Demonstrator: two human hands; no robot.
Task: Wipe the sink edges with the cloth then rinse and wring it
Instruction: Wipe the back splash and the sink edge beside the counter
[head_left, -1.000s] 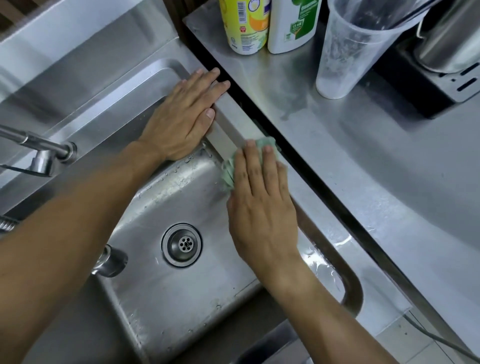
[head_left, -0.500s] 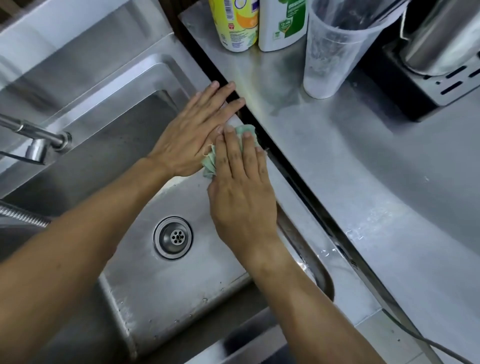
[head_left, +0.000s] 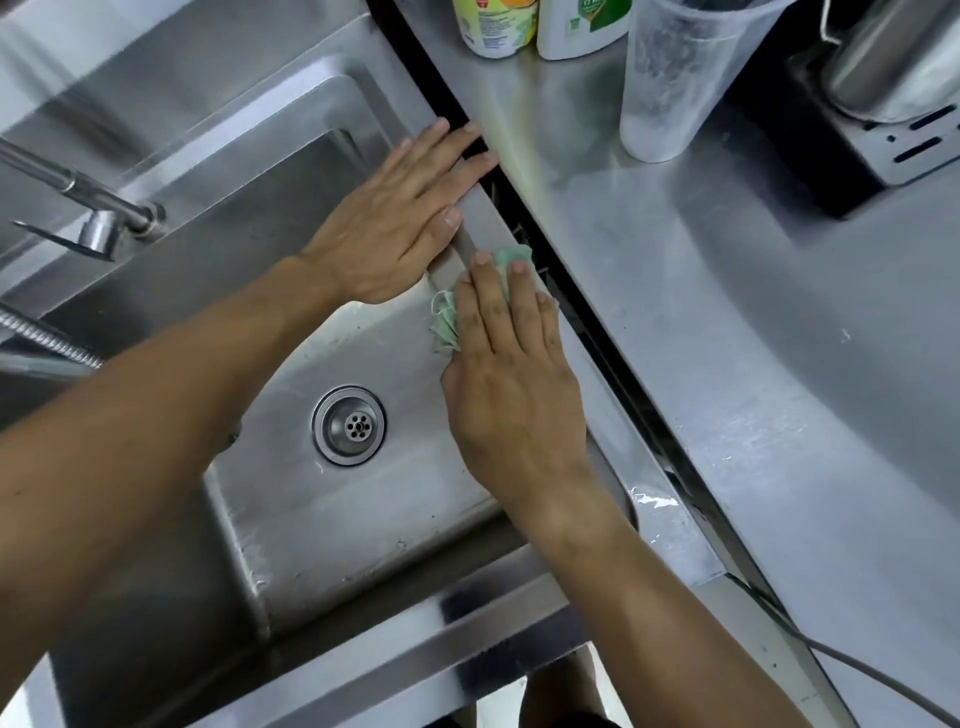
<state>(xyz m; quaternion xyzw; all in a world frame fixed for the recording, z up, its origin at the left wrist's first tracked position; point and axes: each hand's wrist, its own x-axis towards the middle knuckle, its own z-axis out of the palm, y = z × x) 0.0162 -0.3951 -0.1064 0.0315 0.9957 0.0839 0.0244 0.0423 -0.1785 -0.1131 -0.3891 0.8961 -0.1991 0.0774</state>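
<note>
Two steps, rinsing and wringing, are waiting. I am pressing my right hand, grip flat, fingers straight, on the cloth along the sink's right edge; my left hand is lying flat, holding nothing.

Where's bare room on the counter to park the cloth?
The counter lies bare from the plastic cup down to its near end. It is crowded at the back: two bottles, the cup, a black rack.

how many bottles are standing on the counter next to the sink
2. A yellow bottle and a white bottle stand side by side at the counter's far edge, just left of the clear cup. Their tops are cut off by the frame; more may sit out of view.
</note>
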